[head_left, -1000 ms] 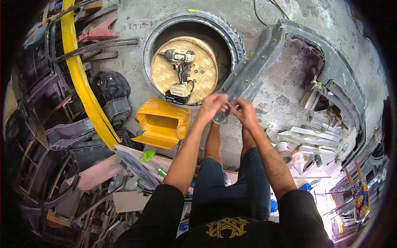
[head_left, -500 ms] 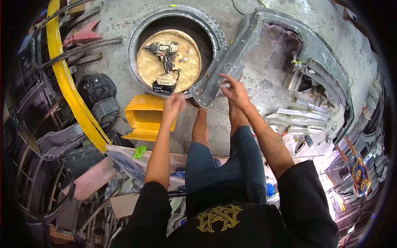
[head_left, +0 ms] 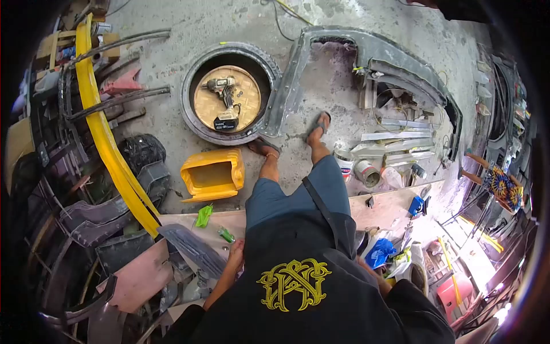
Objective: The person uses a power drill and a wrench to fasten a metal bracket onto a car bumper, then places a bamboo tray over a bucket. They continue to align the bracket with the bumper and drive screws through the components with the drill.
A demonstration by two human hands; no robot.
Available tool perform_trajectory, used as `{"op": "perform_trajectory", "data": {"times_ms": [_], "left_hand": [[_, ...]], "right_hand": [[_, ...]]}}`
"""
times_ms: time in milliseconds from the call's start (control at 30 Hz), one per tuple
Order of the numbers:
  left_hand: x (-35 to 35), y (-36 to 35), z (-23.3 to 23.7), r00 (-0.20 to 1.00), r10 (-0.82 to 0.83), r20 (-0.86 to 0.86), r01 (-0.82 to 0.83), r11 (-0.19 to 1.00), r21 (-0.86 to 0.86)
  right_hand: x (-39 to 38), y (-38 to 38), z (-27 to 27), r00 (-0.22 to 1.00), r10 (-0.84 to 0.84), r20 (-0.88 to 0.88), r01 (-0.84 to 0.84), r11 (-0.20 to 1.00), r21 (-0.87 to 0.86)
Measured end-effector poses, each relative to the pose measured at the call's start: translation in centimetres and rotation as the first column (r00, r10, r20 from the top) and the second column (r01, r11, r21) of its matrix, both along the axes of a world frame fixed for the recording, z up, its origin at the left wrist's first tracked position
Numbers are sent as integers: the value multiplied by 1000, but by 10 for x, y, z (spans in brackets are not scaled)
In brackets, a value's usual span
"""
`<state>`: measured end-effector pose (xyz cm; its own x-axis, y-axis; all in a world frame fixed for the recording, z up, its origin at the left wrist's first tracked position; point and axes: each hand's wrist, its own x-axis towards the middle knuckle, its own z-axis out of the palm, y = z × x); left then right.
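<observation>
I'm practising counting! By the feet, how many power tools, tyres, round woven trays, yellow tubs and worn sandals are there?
Power tool: 1
Tyre: 1
Woven tray: 1
Yellow tub: 1
Sandals: 2
Total: 6

Battery (head_left: 226, 124) on the power tool, near the woven tray's (head_left: 201, 110) lower edge: I read "Makita" and "18", small. Black shirt (head_left: 344, 281): gold interlaced letters, I can't make them out for certain. Can (head_left: 344, 163) label too small to read.

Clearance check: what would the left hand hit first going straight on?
Likely the left leg of the shorts, just past the left hand; the green bottle looks slightly left of that line. Depth unclear.
</observation>
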<state>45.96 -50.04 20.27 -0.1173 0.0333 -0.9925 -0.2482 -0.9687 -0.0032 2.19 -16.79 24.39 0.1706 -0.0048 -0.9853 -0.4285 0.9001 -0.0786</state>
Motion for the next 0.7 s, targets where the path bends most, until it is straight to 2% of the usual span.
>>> {"op": "perform_trajectory", "data": {"times_ms": [33, 67, 133, 167, 233, 267, 333, 367, 433, 467, 500, 567, 600, 667, 700], "left_hand": [[-7, -9, 3, 996, -65, 58, 75, 978, -195], [-10, -16, -2, 996, -69, 47, 78, 974, -214], [-20, -36, -18, 959, 230, 168, -166, 931, -325], [-27, -46, -24, 964, 217, 152, -156, 929, -334], [-47, -73, -36, 963, 222, 152, -107, 834, -541], [-60, -88, -41, 967, 211, 140, -101, 829, -549], [-86, -123, -41, 962, 73, 261, 117, 757, -642], [-98, -136, -39, 963, 75, 259, 118, 748, -653], [-129, -154, -35, 976, 171, 137, -52, 788, -614], [-146, -156, -27, 968, 182, 173, -38, 787, -615], [-144, -144, -38, 966, 187, 180, -36, 785, -619], [-133, -118, -72, 949, -252, 191, 315, 797, -516], [-148, -108, -53, 950, -241, 199, 311, 790, -528], [-183, -84, 3, 904, -410, 117, 426, 879, -212], [-188, -69, 18, 883, -435, 176, 468, 849, -244]], "right_hand": [[7, -1, 9, 991, -101, -83, 106, 993, 48], [11, -6, 15, 978, -155, -140, 163, 985, 51], [10, -19, 13, 947, -225, -229, 232, 973, 6], [8, -22, 21, 918, -286, -274, 294, 956, -12], [0, -27, 22, 877, -353, -327, 352, 934, -65], [-4, -28, 22, 858, -381, -345, 374, 923, -89], [-14, -28, 21, 830, -425, -362, 406, 905, -131], [-22, -28, 18, 823, -436, -364, 411, 900, -148], [-40, -28, 11, 819, -445, -362, 407, 895, -180], [-49, -24, 7, 818, -450, -358, 408, 893, -191], [-58, -22, 5, 820, -448, -357, 403, 894, -197], [-82, -20, 0, 822, -450, -348, 395, 892, -221], [-95, -18, -1, 824, -448, -347, 386, 892, -234], [-123, -19, -6, 830, -437, -346, 363, 895, -261], [-143, -16, -1, 822, -448, -351, 367, 889, -275]]}}
